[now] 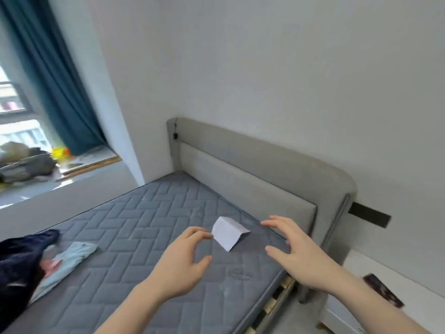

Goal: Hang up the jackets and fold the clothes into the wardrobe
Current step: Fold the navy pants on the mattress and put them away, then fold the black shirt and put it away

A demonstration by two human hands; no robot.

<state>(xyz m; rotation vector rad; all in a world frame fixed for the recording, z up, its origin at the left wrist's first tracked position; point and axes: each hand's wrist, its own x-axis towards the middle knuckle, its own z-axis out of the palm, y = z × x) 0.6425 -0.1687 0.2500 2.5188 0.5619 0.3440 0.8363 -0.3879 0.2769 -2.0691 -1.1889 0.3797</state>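
Bare skin is what is sitting nearest to me: both hands are hovering over the mattress, and neither is holding anything. The left hand is curling its fingers and thumb loosely toward each other with a gap between them; the right hand is spreading wide, fingers straight. Between them, just past the left fingertips, a small folded white paper is standing like a tent on the quilted grey cover, and I cannot tell whether the left hand is touching it.

The clothes are lying well apart from both hands, off at the left edge of the bed: a dark navy garment is bunching up over a pale blue garment that is spreading flat beside it. No wardrobe or hanger is showing from where I stand.

My worry is that the hands are pointing at the paper rather than the clothing, so the work may be drifting. The navy piece is also partly hanging toward the bed's edge, and a careless tug on the blue one could be dragging it to the floor. Beyond, the grey headboard is leaning against the wall, and the teal curtain is hanging by the window.
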